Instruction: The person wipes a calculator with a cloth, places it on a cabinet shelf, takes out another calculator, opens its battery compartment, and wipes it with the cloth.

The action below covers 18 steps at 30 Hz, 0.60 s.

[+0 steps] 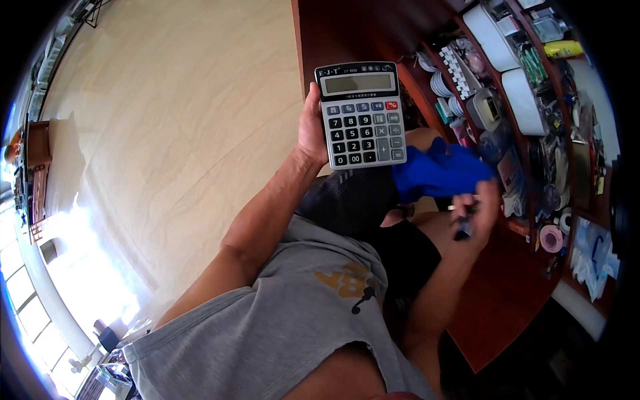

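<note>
My left hand (pixel 312 130) grips a silver-and-black desk calculator (pixel 363 115) by its left edge, raised above my lap. Its keys and display face me, and the display looks blank. My right hand (pixel 481 212) is blurred, its fingers curled around a small dark object (pixel 464 229) whose kind I cannot make out. Next to that hand a blue cloth (pixel 443 170) hangs over my leg, close to the calculator's lower right corner. Whether my right fingers also touch the cloth, I cannot tell.
Dark wooden shelves (pixel 533 173) on the right hold white bins (pixel 523 100), a yellow bottle (pixel 563 49), a pink tape roll (pixel 551 238) and packed small goods. A reddish-brown wooden surface (pixel 497 300) lies below my right arm. Pale tiled floor (pixel 187 100) spreads to the left.
</note>
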Motion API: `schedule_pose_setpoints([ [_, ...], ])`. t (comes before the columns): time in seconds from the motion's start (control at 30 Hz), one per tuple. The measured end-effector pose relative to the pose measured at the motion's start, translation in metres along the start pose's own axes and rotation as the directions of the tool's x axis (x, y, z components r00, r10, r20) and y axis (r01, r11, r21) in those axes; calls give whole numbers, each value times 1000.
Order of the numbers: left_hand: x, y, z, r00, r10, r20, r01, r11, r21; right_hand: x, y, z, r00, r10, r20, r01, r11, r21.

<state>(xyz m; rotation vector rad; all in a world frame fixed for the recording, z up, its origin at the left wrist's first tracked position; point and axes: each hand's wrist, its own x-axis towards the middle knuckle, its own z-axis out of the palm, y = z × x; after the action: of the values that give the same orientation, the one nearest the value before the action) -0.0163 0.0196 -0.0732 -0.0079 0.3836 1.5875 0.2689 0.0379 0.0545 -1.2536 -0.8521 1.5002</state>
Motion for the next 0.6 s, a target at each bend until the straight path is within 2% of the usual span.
schedule_pose_setpoints([
  [0.07,0,1,1,1000,-16,18,17,999,-52,17,43,-19,994,98,38,-80,939,-334],
  [0.1,2,1,0,999,-18,34,19,998,-55,21,71,-29,990,-111,89,142,788,-598],
  [0.13,3,2,-3,999,-15,30,16,998,-53,19,81,-22,936,-290,197,328,523,-787],
  [0.17,4,2,-5,999,-6,33,8,999,-36,13,85,-20,899,-370,235,377,379,-845],
  [0.2,4,1,-7,999,-2,35,3,1000,-19,11,87,-18,901,-366,231,372,382,-846],
  [0.3,1,5,0,999,-12,33,9,994,108,3,72,5,917,-359,172,367,597,-713],
  [0.33,-1,6,3,1000,-6,22,2,984,177,-1,63,22,921,-358,156,354,598,-719],
  [0.4,-3,9,11,998,-39,46,29,979,200,-2,46,57,908,-336,250,418,696,-583],
  [0.47,-12,11,32,995,-56,79,40,982,186,-2,36,97,852,-336,403,520,637,-569],
  [0.5,-13,10,36,994,-80,74,65,980,190,8,35,112,713,-458,531,701,475,-532],
  [0.53,-16,6,39,993,-89,80,73,978,193,16,35,121,534,-540,651,844,286,-454],
  [0.6,-20,-10,32,1000,24,13,-27,925,378,17,45,119,550,-533,643,829,251,-501],
])
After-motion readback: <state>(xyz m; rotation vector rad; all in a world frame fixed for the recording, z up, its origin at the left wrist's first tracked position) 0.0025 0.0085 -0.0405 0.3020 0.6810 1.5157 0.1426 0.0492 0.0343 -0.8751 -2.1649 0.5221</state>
